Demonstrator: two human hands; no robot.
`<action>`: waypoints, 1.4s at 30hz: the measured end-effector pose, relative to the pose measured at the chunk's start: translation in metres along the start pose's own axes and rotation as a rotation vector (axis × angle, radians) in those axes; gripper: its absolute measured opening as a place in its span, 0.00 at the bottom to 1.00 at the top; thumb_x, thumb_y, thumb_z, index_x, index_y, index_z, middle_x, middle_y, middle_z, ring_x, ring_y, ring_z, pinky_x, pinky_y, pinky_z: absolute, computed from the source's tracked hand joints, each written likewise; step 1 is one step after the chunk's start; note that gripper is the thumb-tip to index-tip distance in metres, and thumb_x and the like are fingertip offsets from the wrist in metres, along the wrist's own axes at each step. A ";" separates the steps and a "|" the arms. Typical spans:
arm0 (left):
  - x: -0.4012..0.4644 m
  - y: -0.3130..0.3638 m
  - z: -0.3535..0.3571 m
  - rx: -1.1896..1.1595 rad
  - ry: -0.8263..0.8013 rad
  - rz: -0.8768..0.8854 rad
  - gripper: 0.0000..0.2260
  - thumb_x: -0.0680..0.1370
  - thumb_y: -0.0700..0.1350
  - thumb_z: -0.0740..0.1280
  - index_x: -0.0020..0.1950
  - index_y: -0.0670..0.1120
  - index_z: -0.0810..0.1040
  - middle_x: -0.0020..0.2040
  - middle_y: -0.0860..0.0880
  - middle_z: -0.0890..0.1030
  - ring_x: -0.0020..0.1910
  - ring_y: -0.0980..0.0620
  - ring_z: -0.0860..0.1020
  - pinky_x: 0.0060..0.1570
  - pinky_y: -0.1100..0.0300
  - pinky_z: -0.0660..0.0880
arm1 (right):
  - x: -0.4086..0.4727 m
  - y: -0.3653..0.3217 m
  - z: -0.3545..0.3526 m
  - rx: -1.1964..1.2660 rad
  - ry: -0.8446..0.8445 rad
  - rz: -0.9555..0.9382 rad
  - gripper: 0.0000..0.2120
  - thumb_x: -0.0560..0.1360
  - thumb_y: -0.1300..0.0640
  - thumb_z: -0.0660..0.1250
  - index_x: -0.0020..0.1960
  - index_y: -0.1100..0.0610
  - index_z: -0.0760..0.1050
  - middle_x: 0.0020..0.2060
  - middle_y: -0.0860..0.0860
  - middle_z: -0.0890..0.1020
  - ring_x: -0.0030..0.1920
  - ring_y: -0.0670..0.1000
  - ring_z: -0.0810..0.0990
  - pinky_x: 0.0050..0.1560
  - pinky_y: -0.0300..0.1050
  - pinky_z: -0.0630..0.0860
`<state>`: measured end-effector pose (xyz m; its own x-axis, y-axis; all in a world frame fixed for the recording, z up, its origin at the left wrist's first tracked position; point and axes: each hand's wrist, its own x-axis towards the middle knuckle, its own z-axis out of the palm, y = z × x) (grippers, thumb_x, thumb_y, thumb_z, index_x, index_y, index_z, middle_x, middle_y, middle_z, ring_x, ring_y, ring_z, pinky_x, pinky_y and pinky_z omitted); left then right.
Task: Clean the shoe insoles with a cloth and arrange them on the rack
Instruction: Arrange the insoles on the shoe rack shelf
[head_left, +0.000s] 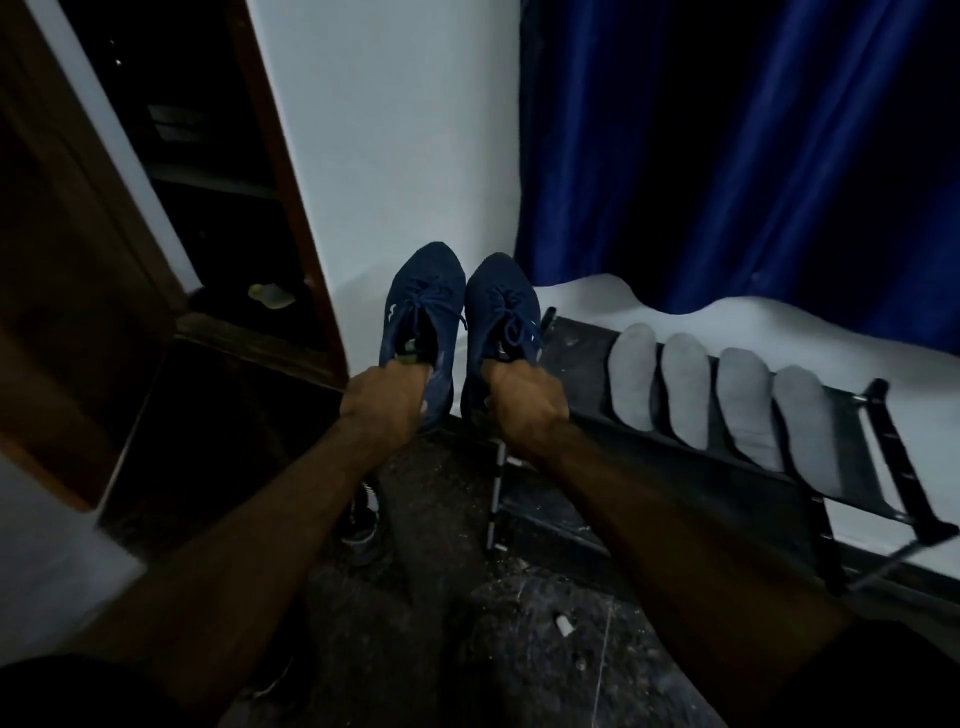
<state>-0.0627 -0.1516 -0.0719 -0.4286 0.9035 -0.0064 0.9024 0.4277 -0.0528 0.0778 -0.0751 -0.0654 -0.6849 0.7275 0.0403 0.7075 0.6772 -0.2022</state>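
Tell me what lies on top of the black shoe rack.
Four grey insoles lie side by side on the black shoe rack. The shelf surface beneath them is covered; lower shelves are mostly hidden.

Matt navy knit-cloth shoes, soft grey insoles, black metal rack, glossy blue curtain, speckled stone floor

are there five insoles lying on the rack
No, four grey insoles lie side by side on the black rack.

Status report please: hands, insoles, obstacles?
Left hand grips left shoe; right hand grips right shoe. Four insoles on rack. No obstacle visible.
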 end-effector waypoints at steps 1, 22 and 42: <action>0.001 0.005 0.000 -0.010 0.004 0.012 0.17 0.80 0.48 0.62 0.69 0.48 0.69 0.63 0.42 0.76 0.60 0.40 0.76 0.55 0.50 0.73 | -0.002 0.003 -0.001 -0.006 -0.002 0.005 0.15 0.79 0.59 0.64 0.65 0.58 0.71 0.58 0.58 0.78 0.57 0.59 0.78 0.53 0.51 0.75; -0.020 -0.007 0.041 -0.074 -0.083 -0.091 0.16 0.81 0.47 0.62 0.68 0.46 0.71 0.63 0.42 0.76 0.60 0.41 0.76 0.54 0.51 0.73 | 0.000 -0.020 0.048 -0.018 -0.060 -0.066 0.16 0.79 0.59 0.62 0.67 0.57 0.69 0.58 0.58 0.78 0.57 0.59 0.78 0.51 0.52 0.75; -0.059 -0.070 0.376 -0.168 -0.617 -0.136 0.14 0.82 0.48 0.57 0.65 0.44 0.71 0.61 0.43 0.77 0.59 0.42 0.77 0.56 0.51 0.72 | -0.011 -0.039 0.382 0.020 -0.547 -0.129 0.15 0.81 0.58 0.58 0.65 0.61 0.71 0.56 0.61 0.79 0.58 0.61 0.78 0.54 0.54 0.74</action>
<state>-0.1175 -0.2456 -0.4435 -0.4418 0.6799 -0.5853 0.8114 0.5811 0.0625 -0.0084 -0.1516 -0.4322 -0.7602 0.4721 -0.4463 0.6120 0.7510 -0.2480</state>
